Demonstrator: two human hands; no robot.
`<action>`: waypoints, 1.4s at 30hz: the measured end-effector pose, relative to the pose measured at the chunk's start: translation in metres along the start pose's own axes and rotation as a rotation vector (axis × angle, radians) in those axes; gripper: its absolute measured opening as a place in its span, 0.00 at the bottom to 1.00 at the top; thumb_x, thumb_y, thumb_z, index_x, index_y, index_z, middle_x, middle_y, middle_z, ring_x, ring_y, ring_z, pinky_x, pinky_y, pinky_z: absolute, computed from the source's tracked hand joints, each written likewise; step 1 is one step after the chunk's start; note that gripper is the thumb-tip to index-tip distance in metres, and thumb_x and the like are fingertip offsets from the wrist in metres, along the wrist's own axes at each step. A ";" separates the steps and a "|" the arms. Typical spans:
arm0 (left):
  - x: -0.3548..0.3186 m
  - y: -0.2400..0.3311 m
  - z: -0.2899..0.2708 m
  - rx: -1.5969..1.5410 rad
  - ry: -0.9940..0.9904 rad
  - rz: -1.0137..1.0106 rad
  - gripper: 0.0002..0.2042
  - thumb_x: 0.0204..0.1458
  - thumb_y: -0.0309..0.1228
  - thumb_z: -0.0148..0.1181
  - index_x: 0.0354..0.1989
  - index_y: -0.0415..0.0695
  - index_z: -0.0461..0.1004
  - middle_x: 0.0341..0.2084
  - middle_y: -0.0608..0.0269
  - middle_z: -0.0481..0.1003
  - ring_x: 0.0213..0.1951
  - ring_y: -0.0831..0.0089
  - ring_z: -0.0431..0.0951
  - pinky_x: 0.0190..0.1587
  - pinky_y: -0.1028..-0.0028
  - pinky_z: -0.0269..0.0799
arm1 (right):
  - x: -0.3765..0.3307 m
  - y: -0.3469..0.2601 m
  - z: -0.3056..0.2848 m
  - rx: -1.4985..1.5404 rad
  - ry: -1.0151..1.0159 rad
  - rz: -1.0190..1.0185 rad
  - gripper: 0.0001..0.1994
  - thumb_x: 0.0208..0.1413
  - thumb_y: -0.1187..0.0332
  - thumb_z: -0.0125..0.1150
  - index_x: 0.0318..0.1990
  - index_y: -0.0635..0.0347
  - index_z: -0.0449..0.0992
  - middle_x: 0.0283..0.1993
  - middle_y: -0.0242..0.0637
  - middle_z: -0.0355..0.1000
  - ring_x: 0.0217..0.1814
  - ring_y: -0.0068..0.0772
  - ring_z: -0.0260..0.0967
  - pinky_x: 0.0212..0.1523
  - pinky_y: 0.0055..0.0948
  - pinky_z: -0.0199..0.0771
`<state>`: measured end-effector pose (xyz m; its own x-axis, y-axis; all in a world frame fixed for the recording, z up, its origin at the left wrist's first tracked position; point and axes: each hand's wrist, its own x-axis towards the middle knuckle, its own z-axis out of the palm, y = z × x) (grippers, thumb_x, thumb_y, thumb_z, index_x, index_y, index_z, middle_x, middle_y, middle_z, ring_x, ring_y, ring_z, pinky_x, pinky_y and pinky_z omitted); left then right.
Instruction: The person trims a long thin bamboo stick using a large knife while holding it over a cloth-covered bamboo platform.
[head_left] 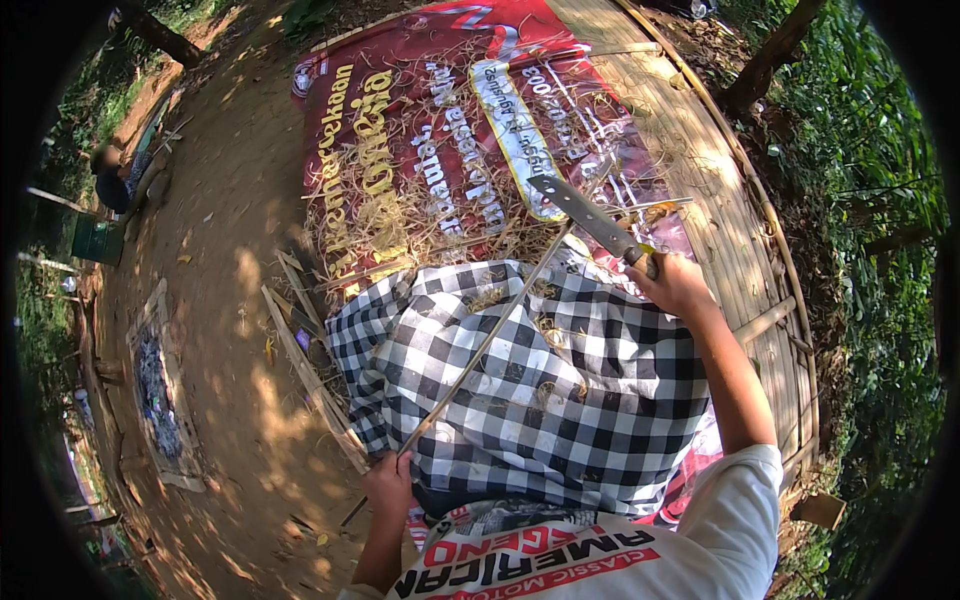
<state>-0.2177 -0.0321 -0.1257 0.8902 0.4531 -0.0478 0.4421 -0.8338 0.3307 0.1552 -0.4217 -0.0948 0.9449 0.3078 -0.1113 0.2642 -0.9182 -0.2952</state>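
My left hand [388, 482] is closed around the lower part of a long, thin bamboo strip [480, 350]. The strip slants up to the right across a black-and-white checked cloth [440, 330] spread over my lap. In my right hand [672, 285] is the handle of a wide-bladed knife [592, 220] with small holes along its blade. The blade points up and to the left, close to the strip's far end; I cannot tell whether they touch. Curled shavings [550, 335] lie on the cloth.
A red printed banner [325, 215] strewn with shavings covers part of a bamboo-slat platform [715, 190]. Split bamboo pieces [318, 385] lean at the left. Beyond on the dirt ground are a framed ash pit [160, 390], a green container [97, 240] and a seated person [115, 185].
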 end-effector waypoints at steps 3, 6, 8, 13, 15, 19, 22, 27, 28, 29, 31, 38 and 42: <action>0.008 -0.002 -0.007 -0.055 -0.072 -0.003 0.17 0.56 0.40 0.57 0.20 0.41 0.69 0.14 0.47 0.69 0.20 0.48 0.72 0.22 0.57 0.64 | -0.008 0.011 -0.019 0.005 0.085 0.161 0.29 0.50 0.41 0.60 0.31 0.66 0.76 0.26 0.54 0.73 0.33 0.56 0.73 0.36 0.47 0.73; 0.011 -0.007 -0.011 -0.190 -0.201 -0.014 0.17 0.58 0.39 0.56 0.22 0.39 0.70 0.14 0.46 0.68 0.19 0.46 0.70 0.22 0.58 0.63 | -0.025 -0.015 -0.048 0.146 0.045 0.251 0.27 0.50 0.45 0.62 0.32 0.67 0.75 0.25 0.53 0.73 0.33 0.56 0.73 0.34 0.45 0.71; 0.016 -0.005 -0.016 -0.273 -0.310 -0.038 0.16 0.58 0.38 0.55 0.25 0.37 0.71 0.13 0.46 0.67 0.19 0.47 0.68 0.22 0.60 0.63 | -0.037 -0.041 -0.056 0.239 0.030 0.235 0.25 0.49 0.47 0.63 0.32 0.67 0.75 0.24 0.53 0.72 0.32 0.56 0.73 0.33 0.45 0.70; 0.020 -0.005 -0.024 -0.415 -0.508 -0.099 0.15 0.61 0.36 0.51 0.27 0.35 0.68 0.14 0.60 0.61 0.20 0.74 0.60 0.25 0.70 0.61 | -0.050 -0.093 -0.017 0.647 -0.097 0.043 0.24 0.47 0.50 0.67 0.36 0.67 0.75 0.23 0.48 0.71 0.26 0.46 0.71 0.31 0.38 0.69; 0.021 -0.005 -0.026 -0.452 -0.536 -0.088 0.17 0.62 0.37 0.50 0.26 0.36 0.68 0.15 0.64 0.61 0.21 0.77 0.60 0.25 0.72 0.61 | -0.047 -0.117 0.009 0.851 -0.189 -0.022 0.20 0.48 0.57 0.69 0.35 0.68 0.74 0.23 0.40 0.68 0.25 0.26 0.61 0.28 0.31 0.64; 0.014 -0.021 -0.026 -0.493 -0.595 -0.118 0.18 0.63 0.37 0.48 0.24 0.37 0.67 0.16 0.69 0.61 0.23 0.79 0.60 0.27 0.73 0.61 | -0.045 -0.165 0.035 0.907 -0.212 -0.049 0.26 0.48 0.48 0.65 0.38 0.68 0.75 0.35 0.55 0.74 0.38 0.52 0.74 0.40 0.41 0.70; 0.021 -0.019 -0.033 -0.534 -0.679 -0.190 0.17 0.62 0.37 0.51 0.25 0.36 0.69 0.16 0.66 0.64 0.22 0.79 0.63 0.27 0.74 0.62 | -0.052 -0.183 0.053 1.027 -0.262 -0.024 0.26 0.49 0.50 0.66 0.41 0.69 0.74 0.35 0.49 0.73 0.38 0.44 0.72 0.41 0.37 0.70; 0.039 -0.027 -0.041 -0.506 -0.855 -0.196 0.17 0.60 0.38 0.53 0.26 0.37 0.73 0.15 0.66 0.67 0.22 0.78 0.68 0.28 0.73 0.66 | -0.057 -0.195 0.061 1.210 -0.336 -0.113 0.21 0.52 0.57 0.68 0.42 0.67 0.74 0.32 0.35 0.70 0.34 0.26 0.68 0.37 0.28 0.69; 0.042 -0.030 -0.042 -0.495 -0.887 -0.199 0.16 0.60 0.39 0.54 0.27 0.37 0.74 0.16 0.66 0.69 0.23 0.77 0.68 0.29 0.73 0.66 | -0.059 -0.197 0.062 1.257 -0.346 -0.118 0.20 0.52 0.58 0.68 0.41 0.67 0.74 0.31 0.33 0.69 0.34 0.24 0.67 0.36 0.27 0.68; 0.045 -0.033 -0.042 -0.481 -0.920 -0.201 0.16 0.60 0.39 0.54 0.28 0.37 0.74 0.18 0.65 0.70 0.23 0.76 0.69 0.29 0.73 0.66 | -0.059 -0.199 0.062 1.306 -0.353 -0.121 0.18 0.52 0.59 0.68 0.41 0.66 0.74 0.30 0.31 0.68 0.33 0.21 0.66 0.34 0.26 0.67; 0.051 -0.036 -0.046 -0.396 -0.946 -0.171 0.15 0.59 0.40 0.56 0.31 0.38 0.75 0.21 0.63 0.72 0.26 0.75 0.71 0.31 0.72 0.67 | -0.060 -0.202 0.062 1.372 -0.378 -0.109 0.18 0.52 0.59 0.67 0.40 0.67 0.73 0.32 0.31 0.67 0.35 0.21 0.64 0.36 0.25 0.66; 0.090 0.066 -0.094 -0.270 -0.276 0.083 0.19 0.54 0.40 0.62 0.44 0.36 0.73 0.35 0.56 0.75 0.34 0.67 0.75 0.40 0.70 0.71 | -0.069 -0.211 0.062 1.398 -0.333 -0.114 0.19 0.51 0.61 0.68 0.40 0.70 0.73 0.39 0.33 0.65 0.40 0.24 0.62 0.42 0.26 0.65; 0.125 0.102 -0.055 -0.555 -0.519 0.302 0.13 0.58 0.37 0.57 0.38 0.37 0.72 0.28 0.60 0.73 0.30 0.72 0.74 0.36 0.72 0.71 | -0.080 -0.217 0.058 1.361 -0.299 -0.171 0.18 0.51 0.63 0.68 0.39 0.69 0.72 0.38 0.33 0.64 0.40 0.23 0.62 0.42 0.26 0.64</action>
<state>-0.0677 -0.0434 -0.0461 0.9600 -0.0839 -0.2673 0.1771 -0.5574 0.8111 0.0108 -0.2329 -0.0767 0.7986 0.5885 -0.1258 -0.1843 0.0402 -0.9820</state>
